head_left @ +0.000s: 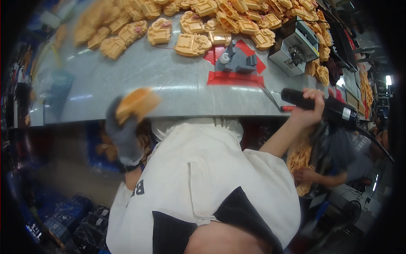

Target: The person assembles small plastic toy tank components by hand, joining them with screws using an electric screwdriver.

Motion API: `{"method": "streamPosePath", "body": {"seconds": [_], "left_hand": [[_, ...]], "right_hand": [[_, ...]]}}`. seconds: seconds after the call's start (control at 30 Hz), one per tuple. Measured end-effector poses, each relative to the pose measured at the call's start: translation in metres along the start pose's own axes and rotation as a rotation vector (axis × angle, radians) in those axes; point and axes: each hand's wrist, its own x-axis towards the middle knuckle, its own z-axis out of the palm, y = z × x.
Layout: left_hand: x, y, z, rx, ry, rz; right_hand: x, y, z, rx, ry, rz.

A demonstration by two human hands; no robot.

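While our gloved left hand (120,129) grasps a yellow part (139,103) by the near edge of the table (169,80), blur hides its exact finger placement; the part's long axis seems to run left to right. Our bare right hand (312,103) is wrapped around a black tool (338,112), its free end pointing left. Farther, between both hands, a grey block (237,62) sits amid red tape (234,79), far and right of our part, nearer our right hand. Beyond lies a yellow heap (247,26).
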Motion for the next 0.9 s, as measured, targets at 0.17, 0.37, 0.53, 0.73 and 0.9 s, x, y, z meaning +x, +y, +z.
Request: {"method": "streamPosePath", "body": {"seconds": [0.17, 0.37, 0.53, 0.73, 0.9], "left_hand": [[-0.069, -0.062, -0.192, -0.040, 0.477, -0.313], [-0.070, -0.180, -0.275, -0.147, 0.762, -0.414], [0.058, -0.016, -0.041, 0.142, 0.302, 0.196], [0.129, -0.033, 0.150, 0.823, -0.664, 0.645], [0.131, -0.063, 0.176, 0.859, -0.703, 0.592]], "right_hand": [[-0.010, 0.005, -0.010, -0.104, 0.138, 0.068], [0.039, 0.019, 0.009, -0.022, 0.135, 0.075], [0.057, 0.037, 0.038, 0.072, 0.018, 0.047], [0.043, 0.037, 0.010, 0.074, 0.096, 0.130], [0.026, 0.006, -0.037, -0.107, 0.336, 0.147]]}}
